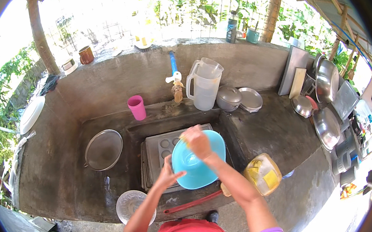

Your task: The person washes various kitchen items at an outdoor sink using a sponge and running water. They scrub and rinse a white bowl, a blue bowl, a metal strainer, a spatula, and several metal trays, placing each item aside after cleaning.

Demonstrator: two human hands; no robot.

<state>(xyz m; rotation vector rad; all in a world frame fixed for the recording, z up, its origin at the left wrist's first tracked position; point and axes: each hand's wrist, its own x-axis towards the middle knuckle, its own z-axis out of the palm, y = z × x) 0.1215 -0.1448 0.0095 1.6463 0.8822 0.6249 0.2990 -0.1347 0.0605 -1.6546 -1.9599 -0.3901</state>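
A light blue plastic basin (192, 169) is tilted over the sink, its inside facing me. My left hand (168, 176) grips its left rim, the thumb on the inner side and the fingers mostly hidden behind. Closed around a yellow sponge (185, 141), my right hand (198, 142) is at the basin's upper inner wall. Only a small edge of the sponge shows past the fingers. Beneath the basin, a muffin tin (165, 144) lies on a stack of baking trays (145, 165) in the sink.
A strainer (103, 150) and clear bowl (130, 204) are left; a yellowish container (262, 175) is right. Behind stand a pink cup (137, 108), blue-piped faucet (175, 74), pitcher (206, 89) and lidded pot (229, 98). A red-handled tool (194, 203) lies along the front edge.
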